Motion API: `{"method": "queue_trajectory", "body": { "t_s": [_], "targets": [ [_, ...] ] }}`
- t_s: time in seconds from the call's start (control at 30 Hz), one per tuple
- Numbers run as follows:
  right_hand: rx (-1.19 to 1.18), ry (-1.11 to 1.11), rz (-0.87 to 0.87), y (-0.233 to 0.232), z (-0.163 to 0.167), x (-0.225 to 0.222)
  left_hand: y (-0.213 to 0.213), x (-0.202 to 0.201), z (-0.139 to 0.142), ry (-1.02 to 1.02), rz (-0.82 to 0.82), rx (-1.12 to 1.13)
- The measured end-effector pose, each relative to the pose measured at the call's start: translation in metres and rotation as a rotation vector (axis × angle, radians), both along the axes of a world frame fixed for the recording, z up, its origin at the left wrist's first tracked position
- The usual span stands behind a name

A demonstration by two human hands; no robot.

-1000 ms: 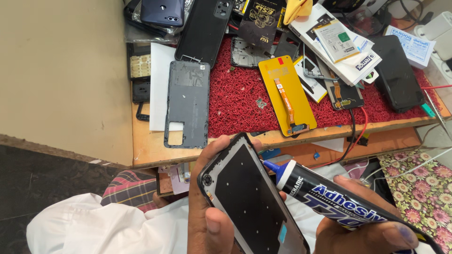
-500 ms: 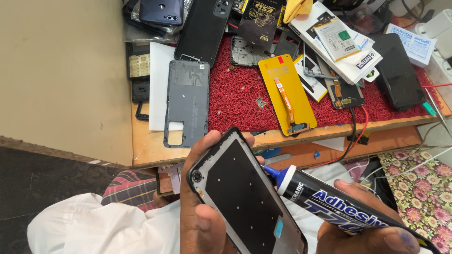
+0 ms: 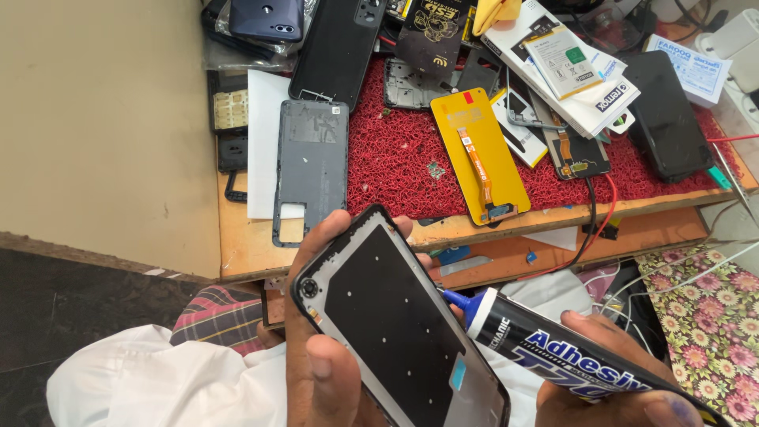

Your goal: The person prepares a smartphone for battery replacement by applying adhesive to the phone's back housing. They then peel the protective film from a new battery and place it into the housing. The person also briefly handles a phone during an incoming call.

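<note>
Left hand point(image 3: 328, 372) wraps phone frame point(image 3: 399, 324), thumb pressed on face, fingers behind edges. Right hand point(image 3: 609, 379) clenched round glue tube point(image 3: 569, 356), blue nozzle touching frame's right edge. Frame over lap, below workbench point(image 3: 237, 245). Looks light, thin, bendable; best held by rim, off glue line.

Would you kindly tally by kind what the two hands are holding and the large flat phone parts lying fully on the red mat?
Phone frame held in left hand: 1
Adhesive tube held in right hand: 1
Yellow-backed display panel on red mat: 1
Black screen panel on mat: 1
Total: 4
</note>
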State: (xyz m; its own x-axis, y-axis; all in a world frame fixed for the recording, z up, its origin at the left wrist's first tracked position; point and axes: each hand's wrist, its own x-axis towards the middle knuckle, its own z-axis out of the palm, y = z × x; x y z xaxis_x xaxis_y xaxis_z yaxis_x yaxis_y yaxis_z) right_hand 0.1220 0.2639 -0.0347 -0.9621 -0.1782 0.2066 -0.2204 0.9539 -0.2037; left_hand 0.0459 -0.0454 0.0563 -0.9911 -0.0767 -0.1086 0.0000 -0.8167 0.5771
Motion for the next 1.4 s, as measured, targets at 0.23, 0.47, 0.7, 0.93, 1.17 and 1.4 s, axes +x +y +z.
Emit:
{"method": "queue_trajectory", "body": {
  "t_s": [0.23, 0.47, 0.7, 0.93, 1.17, 1.4],
  "targets": [
    [1.844, 1.094, 0.120, 0.003, 0.016, -0.037, -0.002, -0.002, -0.003, 0.004, -0.018, -0.013],
    [2.240, 1.277, 0.176, 0.034, -0.010, -0.032, -0.003, 0.003, 0.009, -0.028, 0.073, -0.072],
    [2.277, 1.162, 0.111, 0.035, -0.016, -0.026, -0.008, 0.001, 0.006, -0.008, 0.061, -0.155],
    [2.255, 1.098, 0.046, 0.035, -0.024, -0.023, -0.006, 0.004, 0.005, -0.022, 0.059, -0.194],
    [2.458, 1.231, 0.187, 0.042, -0.025, -0.022, -0.007, 0.005, 0.003, 0.000, 0.024, -0.156],
    [2.513, 1.268, 0.207, 0.042, -0.025, -0.024, -0.005, 0.002, -0.003, 0.021, 0.028, -0.073]
  ]
}}
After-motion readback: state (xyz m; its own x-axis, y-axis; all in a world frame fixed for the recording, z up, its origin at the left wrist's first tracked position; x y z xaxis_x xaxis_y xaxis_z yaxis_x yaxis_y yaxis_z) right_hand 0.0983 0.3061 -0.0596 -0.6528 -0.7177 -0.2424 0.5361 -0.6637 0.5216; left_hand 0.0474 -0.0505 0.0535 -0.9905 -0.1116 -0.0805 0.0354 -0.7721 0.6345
